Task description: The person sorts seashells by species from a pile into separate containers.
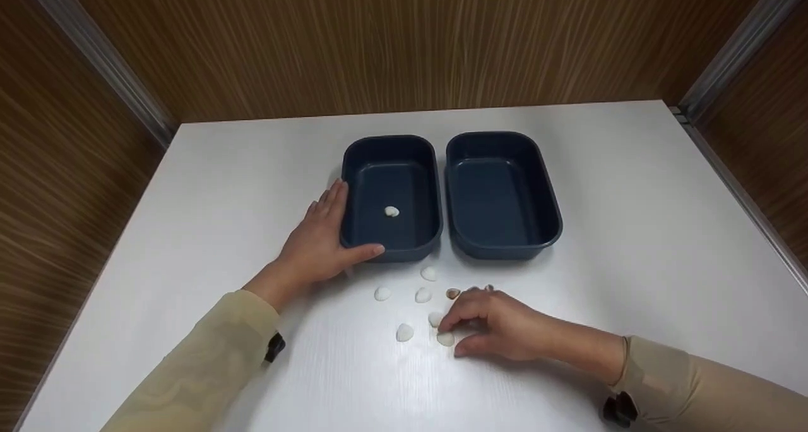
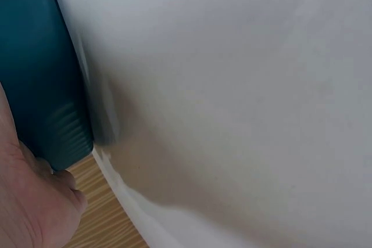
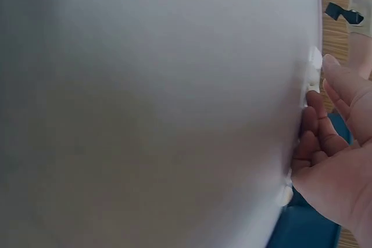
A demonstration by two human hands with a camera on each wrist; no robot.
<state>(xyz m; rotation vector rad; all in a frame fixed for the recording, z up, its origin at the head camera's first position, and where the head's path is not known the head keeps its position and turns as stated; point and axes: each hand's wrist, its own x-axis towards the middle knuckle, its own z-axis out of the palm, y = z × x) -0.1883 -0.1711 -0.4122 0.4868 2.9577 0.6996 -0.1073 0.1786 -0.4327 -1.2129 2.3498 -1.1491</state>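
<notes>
My left hand rests against the left side of a dark blue rectangular tub, its fingers straight along the wall and its thumb at the front rim. One white seashell lies inside that tub. Over a loose group of seashells on the table, my right hand is lowered with thumb and forefinger apart. Its forefinger touches or nearly touches a pale seashell, and another white seashell lies beside the fingertip. A brown seashell sits just beyond the knuckles. In the right wrist view, the fingers partly hide the shells.
A second dark blue tub stands to the right of the first, a narrow gap between them. Several white seashells, among them one nearest the front, lie on the white table. Wood-patterned panels enclose the back and sides.
</notes>
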